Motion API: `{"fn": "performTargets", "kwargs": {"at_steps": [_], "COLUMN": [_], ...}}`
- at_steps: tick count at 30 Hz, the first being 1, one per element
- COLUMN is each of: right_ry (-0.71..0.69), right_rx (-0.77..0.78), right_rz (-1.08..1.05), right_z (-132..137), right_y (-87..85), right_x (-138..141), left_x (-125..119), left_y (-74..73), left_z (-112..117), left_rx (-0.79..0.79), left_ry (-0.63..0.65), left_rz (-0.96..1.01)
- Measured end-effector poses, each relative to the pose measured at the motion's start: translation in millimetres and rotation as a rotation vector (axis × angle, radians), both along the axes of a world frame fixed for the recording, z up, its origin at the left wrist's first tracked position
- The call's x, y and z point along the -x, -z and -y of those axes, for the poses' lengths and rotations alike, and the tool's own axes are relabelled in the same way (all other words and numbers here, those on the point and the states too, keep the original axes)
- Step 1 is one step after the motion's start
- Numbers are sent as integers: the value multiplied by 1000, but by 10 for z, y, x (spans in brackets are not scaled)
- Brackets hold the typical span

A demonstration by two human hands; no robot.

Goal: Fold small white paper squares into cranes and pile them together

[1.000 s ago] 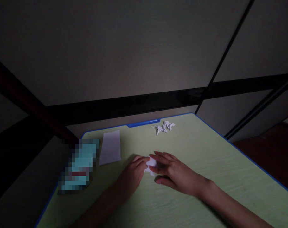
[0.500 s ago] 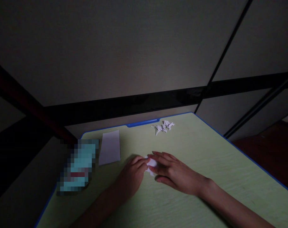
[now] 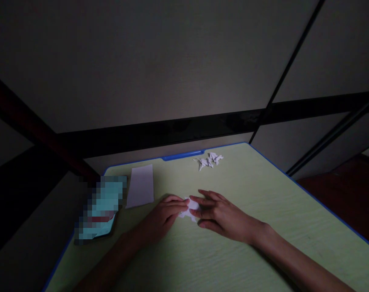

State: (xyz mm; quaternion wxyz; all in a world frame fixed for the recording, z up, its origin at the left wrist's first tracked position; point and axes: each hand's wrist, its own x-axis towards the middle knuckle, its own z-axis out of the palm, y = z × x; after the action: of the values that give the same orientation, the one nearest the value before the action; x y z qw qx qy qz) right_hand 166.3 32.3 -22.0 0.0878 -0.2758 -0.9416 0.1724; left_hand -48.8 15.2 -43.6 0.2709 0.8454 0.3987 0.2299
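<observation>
A small piece of folded white paper [image 3: 193, 204] lies on the table between my hands, its jagged lower edge showing. From the left, my left hand [image 3: 167, 211] holds it down with close-set fingers, the fingertips on its upper left part. The thumb of that hand is mostly hidden. My right hand [image 3: 216, 213] is at the paper's right side, fingers spread, with fingertips at its right edge and covering part of it. Farther back, several small folded white paper figures [image 3: 206, 163] lie in a cluster.
A flat sheet of white paper [image 3: 141, 186] lies at the back left. Beside it is a phone-like object [image 3: 103, 211] with a pixelated turquoise face. The pale green table [image 3: 263, 182] has a blue rim and a blue handle strip [image 3: 183, 155], near a panelled wall [image 3: 160, 65].
My left hand has drawn slightly left and its fingers have straightened, uncovering more of the folded paper. The right hand's fingers have spread a little.
</observation>
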Motion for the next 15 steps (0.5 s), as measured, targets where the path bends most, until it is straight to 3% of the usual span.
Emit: {"fn": "performTargets", "kwargs": {"at_steps": [15], "right_ry": [28], "right_rx": [-14], "right_rz": [6], "right_z": [3], "right_y": [8], "right_x": [23], "left_x": [43], "left_y": [-59], "left_z": [-14], "left_rx": [-178], "left_ry": [153], "left_rz": [-215]}}
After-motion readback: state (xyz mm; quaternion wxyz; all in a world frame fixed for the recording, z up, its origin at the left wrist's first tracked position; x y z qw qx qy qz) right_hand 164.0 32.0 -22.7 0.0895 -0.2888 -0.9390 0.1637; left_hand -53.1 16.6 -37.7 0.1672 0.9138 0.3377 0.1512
